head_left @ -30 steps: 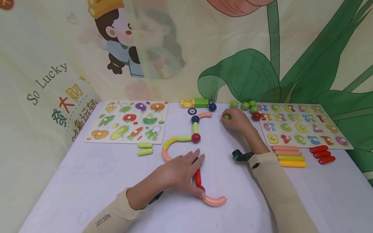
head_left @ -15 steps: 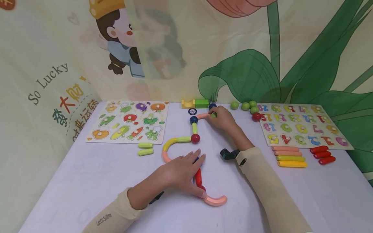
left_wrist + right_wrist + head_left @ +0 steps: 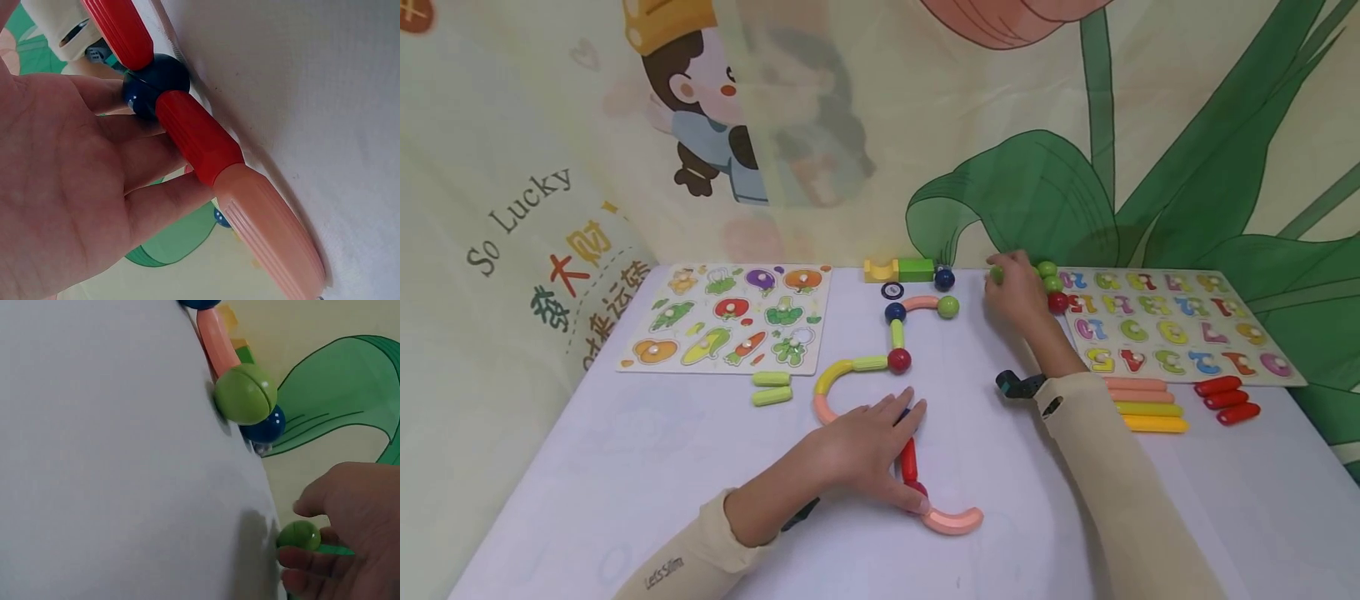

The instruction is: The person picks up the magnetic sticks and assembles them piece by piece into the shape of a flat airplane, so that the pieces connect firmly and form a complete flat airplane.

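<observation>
A winding chain of coloured rods and balls lies on the table. My left hand (image 3: 865, 450) rests over its near part, fingers straight, touching a dark blue ball (image 3: 156, 81) and a red rod (image 3: 199, 137); a curved pink rod (image 3: 953, 522) ends the chain there. At the far end, a green ball (image 3: 948, 307) sits against another curved pink rod (image 3: 217, 337). Near the back edge my right hand (image 3: 1018, 292) is beside a loose green ball (image 3: 300, 535). In the right wrist view the thumb stands apart from that ball, with the fingers extended around it.
A vegetable puzzle board (image 3: 726, 317) lies at left, two green rods (image 3: 772, 396) before it. A number puzzle board (image 3: 1180, 325) lies at right, with red rods (image 3: 1227, 400) in front. Yellow and green blocks (image 3: 915, 270) and a blue ball (image 3: 943, 278) stand at the back.
My right hand carried a green ball left to the end of the far pink rod and let go. It then moved back right to another green ball. The left hand stayed in place.
</observation>
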Tool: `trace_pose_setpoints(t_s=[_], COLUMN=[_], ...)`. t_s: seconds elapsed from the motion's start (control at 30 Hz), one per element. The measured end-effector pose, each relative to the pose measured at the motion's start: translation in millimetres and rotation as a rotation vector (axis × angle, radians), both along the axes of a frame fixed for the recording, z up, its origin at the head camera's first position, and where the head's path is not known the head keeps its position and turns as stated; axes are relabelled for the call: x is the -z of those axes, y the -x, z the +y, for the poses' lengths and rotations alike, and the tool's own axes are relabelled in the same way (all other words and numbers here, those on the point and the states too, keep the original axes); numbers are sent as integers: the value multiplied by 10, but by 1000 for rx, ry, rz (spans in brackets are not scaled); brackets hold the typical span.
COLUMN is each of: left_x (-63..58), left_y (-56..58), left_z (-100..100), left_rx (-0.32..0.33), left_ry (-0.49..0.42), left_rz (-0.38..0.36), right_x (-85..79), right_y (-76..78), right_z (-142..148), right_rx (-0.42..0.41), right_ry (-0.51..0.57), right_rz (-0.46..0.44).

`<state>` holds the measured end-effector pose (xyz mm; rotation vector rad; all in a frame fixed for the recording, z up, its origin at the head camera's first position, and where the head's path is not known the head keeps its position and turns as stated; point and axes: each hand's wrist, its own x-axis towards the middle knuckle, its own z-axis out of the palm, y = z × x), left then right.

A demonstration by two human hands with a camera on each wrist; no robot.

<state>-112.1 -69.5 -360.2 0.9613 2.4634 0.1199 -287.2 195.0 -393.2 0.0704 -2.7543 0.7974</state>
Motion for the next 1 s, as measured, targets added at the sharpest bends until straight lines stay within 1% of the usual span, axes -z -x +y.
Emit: trace_pose_setpoints(t_s=[0.1,0.2,0.27,0.3,0.37,0.4,0.47,0.53,0.6,0.63,0.7,0.77,0.8,0.9,1.0], left_x=[6,8,11,12,13,14,9,-2,-16,-23,-34,-37,-34,-23,-9], left_y=[2,6,7,7,5,4,1,0,-4,-5,-8,-12,-13,-13,-10], left_z=[-11,-20,-24,-26,-25,-25,-24,-21,-17,-16,-19,-22,-23,-21,-17], left_rx=[-6,-12,-12,-11,-3,0,3,1,-6,-10,-12,-10,-6,2,8], left_ry=[-3,-4,-3,-3,-4,-5,-5,-2,1,1,0,-8,-11,-18,-20], left_rz=[-5,-9,-5,-3,4,5,5,4,2,2,5,8,12,13,15], right_x=[39,76,71,64,43,31,10,-12,-38,-49,-66,-76,-76,-70,-52], right_y=[18,-7,-78,-138,-305,-411,-664,-946,-1232,-1366,-1605,-1793,-1867,-2021,-2082], right_z=[46,55,36,22,0,-4,-12,-15,-41,-65,-131,-204,-240,-351,-407], right_rx=[-33,-60,-92,-118,-201,-264,-430,-627,-812,-885,-990,-1050,-1068,-1089,-1084], right_ry=[-63,-137,-166,-180,-191,-187,-157,-119,-57,-27,22,50,44,-12,-78], right_rz=[-86,-152,-194,-221,-267,-283,-318,-354,-414,-452,-524,-564,-561,-503,-431])
